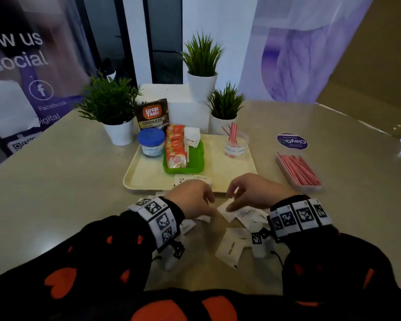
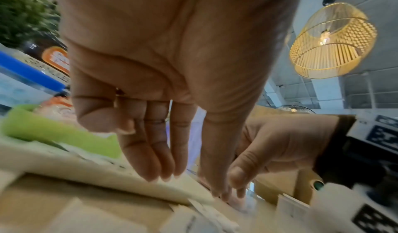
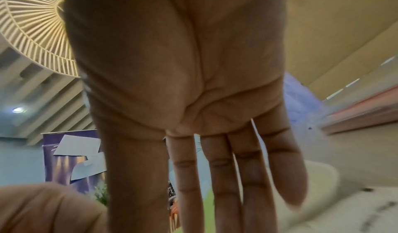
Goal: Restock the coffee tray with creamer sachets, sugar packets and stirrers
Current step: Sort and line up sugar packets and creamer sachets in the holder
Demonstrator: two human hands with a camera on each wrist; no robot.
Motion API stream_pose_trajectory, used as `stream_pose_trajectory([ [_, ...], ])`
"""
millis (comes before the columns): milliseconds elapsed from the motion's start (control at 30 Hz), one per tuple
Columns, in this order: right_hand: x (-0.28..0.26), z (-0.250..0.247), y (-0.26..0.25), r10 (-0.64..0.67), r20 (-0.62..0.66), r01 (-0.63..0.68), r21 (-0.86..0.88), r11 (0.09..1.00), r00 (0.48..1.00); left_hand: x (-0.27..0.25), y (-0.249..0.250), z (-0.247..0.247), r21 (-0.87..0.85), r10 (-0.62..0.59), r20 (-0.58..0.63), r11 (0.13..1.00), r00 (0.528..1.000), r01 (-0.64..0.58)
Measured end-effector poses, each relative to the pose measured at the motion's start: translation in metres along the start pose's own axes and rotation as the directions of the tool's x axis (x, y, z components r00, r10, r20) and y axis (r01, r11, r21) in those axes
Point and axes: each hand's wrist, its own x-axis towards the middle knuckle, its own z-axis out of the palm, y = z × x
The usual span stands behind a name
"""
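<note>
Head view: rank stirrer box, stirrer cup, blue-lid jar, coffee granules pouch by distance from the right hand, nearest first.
From the right hand:
1. Stirrer box, on the table to its right, off the tray.
2. Stirrer cup, back right of the tray.
3. Blue-lid jar, back left of the tray.
4. Coffee granules pouch, behind the jar.

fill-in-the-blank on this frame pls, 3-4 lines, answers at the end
1. The creamer sachets stand in a ____ bin.
2. The jar on the tray has a ____ lid.
3. The box of stirrers lies to the ____ of the tray.
4. Loose white packets lie on the ____, under both hands.

Answers: green; blue; right; table
</note>
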Motion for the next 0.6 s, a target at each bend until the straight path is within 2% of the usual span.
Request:
stream_pose_trajectory([
  [100,-0.021,0.011,0.007,0.046,0.061,-0.043,-0.039,0.998,0.997,-0.006,0.014,0.024,0.033,0.003,0.083,0.999,0.997,-0.005],
  [233,-0.035,0.029,0.016,0.087,0.079,-0.075,-0.151,0.986,0.993,-0.009,0.021,0.048,0.026,-0.002,0.173,1.000,0.985,-0.002],
  [433,-0.037,0.048,0.028,0.084,0.048,-0.073,-0.205,0.976,0.995,-0.008,0.023,0.063,0.010,-0.002,0.170,1.000,0.985,0.000],
  [600,-0.033,0.053,0.034,0.085,0.022,-0.082,-0.138,0.987,0.996,-0.004,0.009,0.070,-0.153,-0.006,0.143,0.988,0.990,0.028],
])
